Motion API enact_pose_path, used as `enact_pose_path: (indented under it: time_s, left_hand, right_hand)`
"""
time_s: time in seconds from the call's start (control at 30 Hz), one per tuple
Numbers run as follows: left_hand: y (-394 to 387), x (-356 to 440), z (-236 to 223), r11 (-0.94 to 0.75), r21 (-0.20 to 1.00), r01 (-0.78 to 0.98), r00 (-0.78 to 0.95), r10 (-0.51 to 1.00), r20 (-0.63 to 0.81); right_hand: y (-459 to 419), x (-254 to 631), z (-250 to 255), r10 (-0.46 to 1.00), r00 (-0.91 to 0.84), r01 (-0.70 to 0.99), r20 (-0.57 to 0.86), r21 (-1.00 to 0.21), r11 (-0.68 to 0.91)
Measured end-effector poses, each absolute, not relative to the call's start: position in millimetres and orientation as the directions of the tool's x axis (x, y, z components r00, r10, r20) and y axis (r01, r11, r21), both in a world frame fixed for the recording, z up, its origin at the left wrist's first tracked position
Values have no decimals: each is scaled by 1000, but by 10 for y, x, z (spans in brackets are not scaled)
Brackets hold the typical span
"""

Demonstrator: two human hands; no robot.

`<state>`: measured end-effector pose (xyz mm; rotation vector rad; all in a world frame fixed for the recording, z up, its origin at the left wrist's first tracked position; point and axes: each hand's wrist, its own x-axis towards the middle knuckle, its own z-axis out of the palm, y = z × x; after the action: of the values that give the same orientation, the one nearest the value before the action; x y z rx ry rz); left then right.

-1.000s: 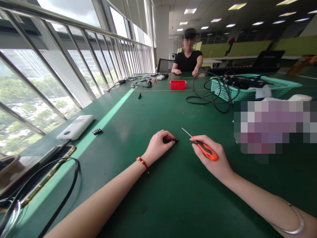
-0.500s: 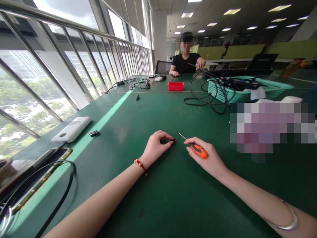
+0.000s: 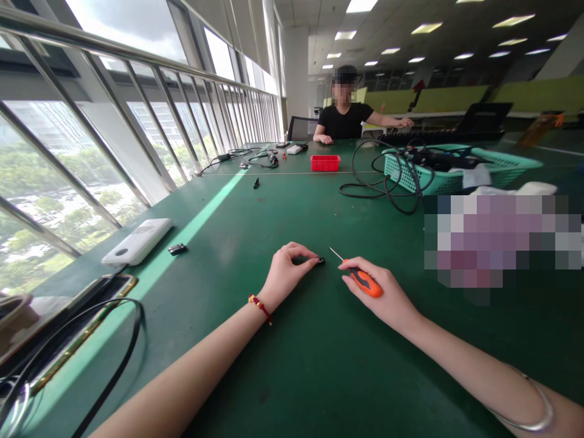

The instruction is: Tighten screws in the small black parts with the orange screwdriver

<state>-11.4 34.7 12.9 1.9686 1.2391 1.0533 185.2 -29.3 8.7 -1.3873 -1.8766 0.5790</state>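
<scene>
Between thumb and fingertips, my left hand [image 3: 291,265] pinches a small black part [image 3: 322,261] low over the green table [image 3: 255,365]; my fingers cover most of it, and its kind is too small to make out. My right hand [image 3: 381,292] is closed around a screwdriver [image 3: 367,283] with an orange and dark grey handle. The screwdriver's thin metal shaft points up and left, its tip a short way right of the black part, apparently not touching it. Farther left on the table lies another small black piece [image 3: 177,249].
A white power bank [image 3: 138,241] and a phone [image 3: 91,328] with a black cable lie at left. Farther off stand a red tray [image 3: 325,163] and a teal basket [image 3: 511,161] with black cables spilling out. A person [image 3: 345,121] sits at the far end. Metal railing lines the left.
My right hand has brought the screwdriver closer to the black part, which my left hand still pinches. The far person's arm has lifted and stretched out toward the right of the view.
</scene>
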Motion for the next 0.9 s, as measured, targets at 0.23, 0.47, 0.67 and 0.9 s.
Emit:
enact_pose_path:
  time_s: [0.23, 0.47, 0.67, 0.9]
  left_hand:
    - [102, 35, 252, -360, 820, 445, 203, 932, 299]
    - [-6, 119, 158, -283, 847, 449, 190, 957, 219]
    - [20, 101, 156, -217, 912, 347, 233, 962, 140]
    - [2, 82, 224, -261, 882, 393, 275, 948, 159]
  right_hand:
    - [-304, 1858, 114, 852, -178, 618, 492, -618, 487]
    - [-307, 1857, 86, 850, -259, 714, 458, -502, 488]
    - [-295, 1873, 108, 806, -303, 768, 509, -370, 522]
    - [-286, 1904, 112, 730, -350, 798, 587, -221, 561]
